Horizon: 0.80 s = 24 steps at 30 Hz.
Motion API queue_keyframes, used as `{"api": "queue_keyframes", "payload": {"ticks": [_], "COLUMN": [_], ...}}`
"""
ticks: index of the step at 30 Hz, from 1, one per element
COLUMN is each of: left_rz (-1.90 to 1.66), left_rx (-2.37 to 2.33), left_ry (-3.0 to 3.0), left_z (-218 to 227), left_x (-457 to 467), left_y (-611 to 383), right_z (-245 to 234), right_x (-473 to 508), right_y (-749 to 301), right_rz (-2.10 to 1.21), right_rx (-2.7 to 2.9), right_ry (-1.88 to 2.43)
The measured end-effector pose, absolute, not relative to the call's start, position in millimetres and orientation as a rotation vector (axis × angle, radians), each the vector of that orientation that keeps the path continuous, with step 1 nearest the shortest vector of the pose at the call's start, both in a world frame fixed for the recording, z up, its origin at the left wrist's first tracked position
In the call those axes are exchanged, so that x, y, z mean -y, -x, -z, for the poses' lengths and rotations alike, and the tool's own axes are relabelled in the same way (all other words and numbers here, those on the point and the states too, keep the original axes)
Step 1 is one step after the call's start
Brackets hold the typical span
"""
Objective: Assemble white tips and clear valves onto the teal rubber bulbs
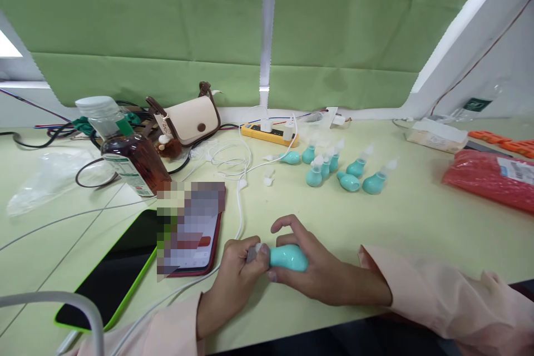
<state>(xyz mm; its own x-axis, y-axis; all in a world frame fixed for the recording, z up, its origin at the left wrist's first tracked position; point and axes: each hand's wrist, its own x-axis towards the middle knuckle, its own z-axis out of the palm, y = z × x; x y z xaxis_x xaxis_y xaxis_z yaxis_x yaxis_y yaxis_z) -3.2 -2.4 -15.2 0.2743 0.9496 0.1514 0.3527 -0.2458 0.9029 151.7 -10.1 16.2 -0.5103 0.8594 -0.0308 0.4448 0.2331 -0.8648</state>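
Head view: teal bulb point(290, 257) held between both hands over the pale table point(417, 217), toward its near edge. Left hand point(237, 270) clamped on its narrow end, thumb pressed toward curled fingers; greyish tip shows at the pinch (detail too small to identify). Right hand point(319, 270) cupped about the rounded end, thumb along the near side, index finger raised clear of it. Similar teal bulbs point(374, 184), most with whitish nozzles, grouped farther back near yellow power strip point(250, 131). Red-cased phone point(194, 258) lies left of left hand, green-cased phone point(117, 267) beside it.
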Motion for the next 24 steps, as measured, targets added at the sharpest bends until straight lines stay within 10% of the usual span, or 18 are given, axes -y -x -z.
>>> {"api": "queue_keyframes", "payload": {"ticks": [9, 17, 24], "left_rz": [-1.037, -1.079, -1.248], "left_rx": [-1.028, -0.963, -0.988], "left_ry": [-1.538, -1.348, -1.31], "left_z": [16.7, 1.5, 2.1], "left_x": [-1.7, -5.9, -1.9], "left_y": [5.4, 3.7, 2.8], "right_z": [-10.2, -11.4, -17.6], "right_x": [1.2, 0.8, -74.8], "right_y": [-152.8, -162.1, -175.6], "right_rz": [-1.898, -1.392, -0.175], "right_rx": [1.485, 1.979, 2.425], "right_ry": [1.06, 0.986, 1.062]}}
